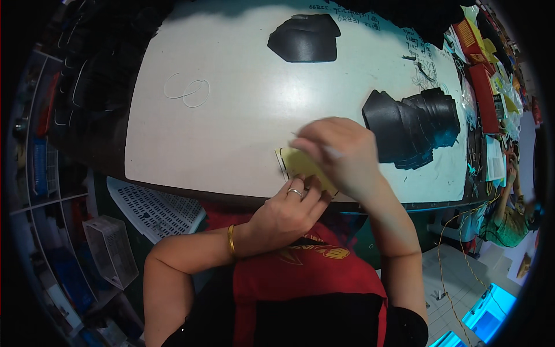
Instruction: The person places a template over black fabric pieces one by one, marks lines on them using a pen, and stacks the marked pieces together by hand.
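Observation:
A yellow pattern piece (296,162) with dark edge marks lies at the table's near edge, over something dark-edged that is mostly covered. My left hand (289,205), with a ring and a gold bracelet, presses its bent fingertips onto the near part of the yellow piece. Above the piece, my right hand (341,147) is slightly blurred by motion. Its fingers are closed round a thin pale pen-like tool (333,151), largely hidden by the hand. Just right of that hand lies a fanned stack of black leather-like pieces (413,124).
Another black cut piece (303,43) lies at the far middle of the white table (231,133). Thin white thread (196,93) curls at the left. Red boxes (483,98) line the right side. A white perforated crate (156,208) stands below the left front edge. Another person (509,214) is at far right.

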`<state>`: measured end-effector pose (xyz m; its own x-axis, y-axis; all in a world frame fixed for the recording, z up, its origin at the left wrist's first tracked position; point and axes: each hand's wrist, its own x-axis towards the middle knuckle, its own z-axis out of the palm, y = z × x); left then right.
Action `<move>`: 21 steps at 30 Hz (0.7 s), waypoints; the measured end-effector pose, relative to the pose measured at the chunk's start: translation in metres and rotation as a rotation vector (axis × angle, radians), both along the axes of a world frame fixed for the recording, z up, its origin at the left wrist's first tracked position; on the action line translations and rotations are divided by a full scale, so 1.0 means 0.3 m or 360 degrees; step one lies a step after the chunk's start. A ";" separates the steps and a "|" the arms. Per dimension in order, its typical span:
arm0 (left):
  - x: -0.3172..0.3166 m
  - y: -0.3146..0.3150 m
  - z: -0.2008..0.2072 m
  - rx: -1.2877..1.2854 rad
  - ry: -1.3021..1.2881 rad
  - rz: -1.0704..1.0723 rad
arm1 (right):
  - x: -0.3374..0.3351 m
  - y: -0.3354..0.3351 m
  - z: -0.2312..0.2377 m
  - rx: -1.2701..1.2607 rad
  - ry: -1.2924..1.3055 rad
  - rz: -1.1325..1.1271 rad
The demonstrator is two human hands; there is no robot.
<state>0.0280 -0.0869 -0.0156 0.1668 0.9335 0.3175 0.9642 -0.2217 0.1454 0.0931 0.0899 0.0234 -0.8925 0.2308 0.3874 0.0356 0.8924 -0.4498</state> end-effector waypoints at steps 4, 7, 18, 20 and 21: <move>-0.002 0.007 0.014 0.0001 0.0036 0.0000 | 0.113 0.033 0.009 -0.0484 -0.0214 -0.0236; -0.006 0.009 0.028 -0.0056 0.0053 0.0026 | 0.109 0.031 -0.028 -0.0144 -0.0169 -0.0127; -0.004 0.021 0.038 -0.0082 -0.0011 0.0022 | 0.328 -0.093 -0.034 0.0130 -0.0112 -0.0382; -0.006 0.025 0.035 -0.0070 -0.0004 0.0023 | 0.339 -0.118 -0.033 0.0098 -0.0157 -0.0392; -0.010 0.028 0.034 -0.0048 -0.0011 0.0021 | 0.344 -0.116 -0.026 -0.0123 -0.0148 -0.0321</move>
<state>0.0250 -0.0785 -0.0054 0.1521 0.9447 0.2904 0.9659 -0.2043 0.1587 0.1962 0.0552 0.0156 -0.8565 0.4338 0.2797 0.2543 0.8262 -0.5027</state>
